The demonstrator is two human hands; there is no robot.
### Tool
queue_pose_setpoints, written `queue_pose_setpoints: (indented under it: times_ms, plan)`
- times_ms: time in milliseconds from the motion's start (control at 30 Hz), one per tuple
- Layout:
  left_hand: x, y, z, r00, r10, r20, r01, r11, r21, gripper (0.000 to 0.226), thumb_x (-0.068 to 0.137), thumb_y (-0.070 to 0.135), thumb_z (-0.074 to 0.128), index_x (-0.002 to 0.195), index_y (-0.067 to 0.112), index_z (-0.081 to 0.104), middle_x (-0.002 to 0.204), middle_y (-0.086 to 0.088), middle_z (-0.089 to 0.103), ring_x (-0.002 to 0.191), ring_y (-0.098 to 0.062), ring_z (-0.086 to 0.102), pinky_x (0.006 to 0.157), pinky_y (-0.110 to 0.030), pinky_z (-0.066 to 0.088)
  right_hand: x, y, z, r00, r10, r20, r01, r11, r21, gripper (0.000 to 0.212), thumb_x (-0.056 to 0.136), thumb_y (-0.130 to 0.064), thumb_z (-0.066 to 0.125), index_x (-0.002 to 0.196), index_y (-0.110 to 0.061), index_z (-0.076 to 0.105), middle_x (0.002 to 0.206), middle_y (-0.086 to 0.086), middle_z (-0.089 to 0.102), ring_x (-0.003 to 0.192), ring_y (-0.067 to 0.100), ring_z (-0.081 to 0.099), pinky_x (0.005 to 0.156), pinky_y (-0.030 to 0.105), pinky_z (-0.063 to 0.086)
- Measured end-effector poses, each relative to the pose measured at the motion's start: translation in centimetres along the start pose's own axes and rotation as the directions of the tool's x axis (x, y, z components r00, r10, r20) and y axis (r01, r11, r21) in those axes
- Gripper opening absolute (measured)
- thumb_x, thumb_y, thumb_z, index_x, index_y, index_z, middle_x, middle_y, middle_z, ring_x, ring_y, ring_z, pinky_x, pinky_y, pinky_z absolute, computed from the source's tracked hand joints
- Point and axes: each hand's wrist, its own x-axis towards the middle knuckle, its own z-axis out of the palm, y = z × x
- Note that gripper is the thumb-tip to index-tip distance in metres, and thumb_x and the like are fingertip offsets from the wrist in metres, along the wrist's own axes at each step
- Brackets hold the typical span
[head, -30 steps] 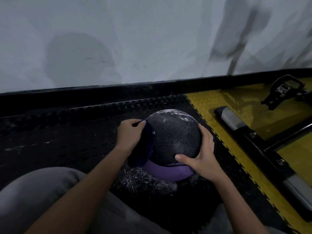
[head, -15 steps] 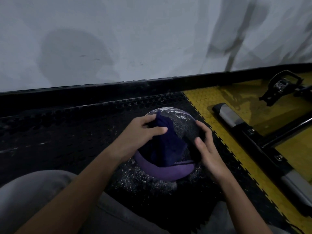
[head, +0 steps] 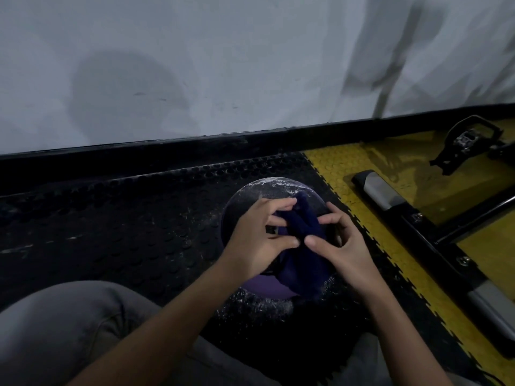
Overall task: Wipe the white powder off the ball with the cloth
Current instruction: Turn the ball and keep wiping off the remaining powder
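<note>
Black studded floor mat (head: 125, 232) underfoot, meeting a black skirting and a pale grey wall (head: 223, 65) with soft shadows on it. Yellow studded tiles (head: 334, 162) join the mat on the right; a black-and-grey metal frame (head: 390, 196) lies across them, with a pedal (head: 468, 140) beyond.

Ball (head: 274, 190) sits on the mat near the seam with the tiles, directly in front of the person. Its top is dark and mottled with white powder; a lighter purple band shows low on the near side. Loose powder (head: 259, 305) is scattered on the mat at its near foot.

Both forearms reach in from below and meet over the ball. Left grip (head: 259, 238): fingers curled, thumb and forefinger closed on a bunched fold of the dark blue cloth (head: 303, 229). Right grip (head: 342, 243): thumb laid on the cloth, fingers bent round its right edge. Cloth drapes over the ball's crown and down its near face, between the two hands.

Grey trouser knee (head: 55, 330) at lower left.
</note>
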Motion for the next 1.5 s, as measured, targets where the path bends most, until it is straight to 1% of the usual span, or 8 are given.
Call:
queue_pose_setpoints:
  times_ms: [167, 433, 600, 700, 833, 1033, 1233, 1500]
  plan:
    - [0.2, -1.3, -0.9, 0.974, 0.207, -0.09, -0.149, 0.891, 0.429, 0.047, 0.073, 0.045, 0.068, 0.115, 0.025, 0.059, 0.108, 0.014, 0.045, 0.1, -0.002, 0.04, 0.089, -0.012, 0.032, 0.2, 0.0, -0.1, 0.993, -0.046, -0.108, 0.042, 0.998, -0.043, 0.013, 0.062, -0.032, 0.073, 0.067, -0.028, 0.061, 0.128, -0.012, 0.052, 0.125, 0.007, 0.045, 0.098, 0.031, 0.035]
    - [0.8, -1.6, -2.6, 0.992, 0.006, -0.123, 0.043, 0.92, 0.389, 0.047, 0.077, 0.052, 0.067, 0.115, 0.026, 0.056, 0.115, 0.012, 0.043, 0.115, -0.014, 0.045, 0.101, -0.044, 0.037, 0.9, -0.1, -1.7, 0.887, -0.056, -0.458, 0.031, 0.998, -0.063, 0.028, 0.072, -0.003, 0.068, 0.063, -0.012, 0.043, 0.066, 0.002, 0.055, 0.061, 0.016, 0.053, 0.054, 0.029, 0.043]
    - [0.8, -1.8, -2.4, 0.992, 0.033, -0.125, 0.021, 0.913, 0.408, 0.044, 0.079, 0.04, 0.068, 0.116, 0.021, 0.056, 0.112, 0.011, 0.041, 0.114, -0.013, 0.04, 0.093, -0.024, 0.031, 1.5, 1.0, -2.4, 0.926, -0.043, -0.374, -0.061, 0.963, -0.262, 0.021, 0.086, -0.011, 0.057, 0.105, -0.02, 0.053, 0.107, 0.004, 0.057, 0.097, 0.019, 0.055, 0.084, 0.033, 0.044]
    - [0.6, -2.0, -2.1, 0.989, 0.076, -0.126, -0.006, 0.876, 0.482, 0.046, 0.082, 0.042, 0.064, 0.121, 0.019, 0.053, 0.116, 0.007, 0.042, 0.111, -0.014, 0.039, 0.09, -0.025, 0.032, 1.5, 1.3, -1.3, 0.945, -0.134, -0.297, 0.022, 0.935, -0.353, 0.043, 0.094, -0.014, 0.051, 0.136, -0.009, 0.041, 0.122, -0.002, 0.041, 0.113, 0.004, 0.038, 0.091, 0.005, 0.026]
    - [0.5, -2.1, -1.7, 0.983, 0.115, -0.146, -0.018, 0.839, 0.544, 0.05, 0.083, 0.046, 0.061, 0.123, 0.017, 0.05, 0.12, 0.004, 0.042, 0.11, -0.016, 0.039, 0.087, -0.026, 0.033, 1.6, 1.2, -1.1, 0.931, -0.239, -0.277, 0.115, 0.91, -0.399, 0.029, 0.094, -0.015, 0.053, 0.123, -0.011, 0.054, 0.111, 0.002, 0.05, 0.106, 0.011, 0.047, 0.08, -0.005, 0.026]
    - [0.8, -2.4, -1.6, 0.985, 0.101, -0.144, -0.006, 0.837, 0.547, 0.054, 0.082, 0.048, 0.059, 0.125, 0.017, 0.047, 0.118, 0.006, 0.039, 0.107, -0.011, 0.033, 0.086, -0.026, 0.032, -0.8, -0.5, 0.8, 0.868, -0.496, -0.004, 0.436, 0.767, -0.471, 0.025, 0.092, -0.028, 0.051, 0.115, -0.022, 0.059, 0.101, -0.01, 0.052, 0.099, 0.009, 0.051, 0.087, 0.022, 0.037]
    - [0.9, -2.3, -1.3, 0.991, 0.091, -0.103, -0.018, 0.831, 0.556, 0.057, 0.082, 0.051, 0.057, 0.128, 0.018, 0.045, 0.123, 0.005, 0.037, 0.112, -0.013, 0.032, 0.09, -0.025, 0.029, 1.8, 1.8, -2.4, 0.913, -0.342, -0.221, 0.139, 0.773, -0.618, 0.021, 0.091, -0.014, 0.057, 0.11, -0.019, 0.062, 0.1, -0.006, 0.05, 0.099, 0.026, 0.048, 0.083, 0.038, 0.034]
    - [0.6, -2.4, -1.7, 0.992, 0.083, -0.094, -0.017, 0.83, 0.558, 0.058, 0.083, 0.049, 0.057, 0.128, 0.017, 0.043, 0.123, 0.004, 0.035, 0.11, -0.012, 0.029, 0.091, -0.026, 0.029, 0.1, 0.4, 0.2, 0.862, -0.505, -0.045, 0.379, 0.702, -0.603, 0.023, 0.093, -0.025, 0.047, 0.112, -0.021, 0.06, 0.105, -0.01, 0.053, 0.097, 0.011, 0.045, 0.079, 0.027, 0.028]
